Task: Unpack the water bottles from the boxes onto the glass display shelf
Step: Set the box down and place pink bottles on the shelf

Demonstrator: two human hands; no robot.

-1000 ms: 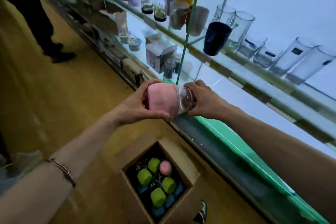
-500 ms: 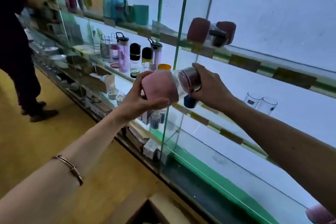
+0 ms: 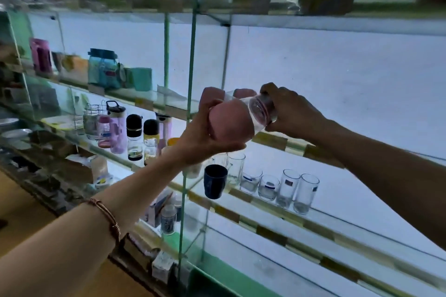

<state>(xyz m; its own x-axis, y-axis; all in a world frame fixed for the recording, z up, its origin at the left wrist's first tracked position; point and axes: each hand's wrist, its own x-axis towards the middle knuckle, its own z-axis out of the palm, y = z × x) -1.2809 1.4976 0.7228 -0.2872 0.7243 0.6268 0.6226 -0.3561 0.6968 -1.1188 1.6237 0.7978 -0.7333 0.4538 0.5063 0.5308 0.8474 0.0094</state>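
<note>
A water bottle [image 3: 237,117] with a pink sleeve over a clear body is held on its side in mid-air, in front of the glass display shelf [image 3: 272,138] at about the height of its middle tier. The left hand [image 3: 205,131] cups the pink-sleeved end from below, thumb and fingers curled round it. The right hand [image 3: 288,111] grips the clear end, fingers wrapped over it; whether that end is the cap or the base cannot be told. A copper-coloured bracelet [image 3: 106,214] sits on the left wrist.

Directly behind the bottle, two more pink-sleeved shapes [image 3: 243,93] rest on the same tier, partly hidden by the hands. One tier lower stands a dark blue cup [image 3: 214,181] beside a row of clear drinking glasses [image 3: 284,188] bearing small labels. Left of the green-edged vertical glass divider [image 3: 190,94], that lower tier carries upright bottles, among them two black-capped bottles [image 3: 141,137] and a lilac bottle [image 3: 117,128]. The tier above holds a blue lidded container [image 3: 103,72] and a teal cup [image 3: 142,78]. The upper shelves are blurred.
</note>
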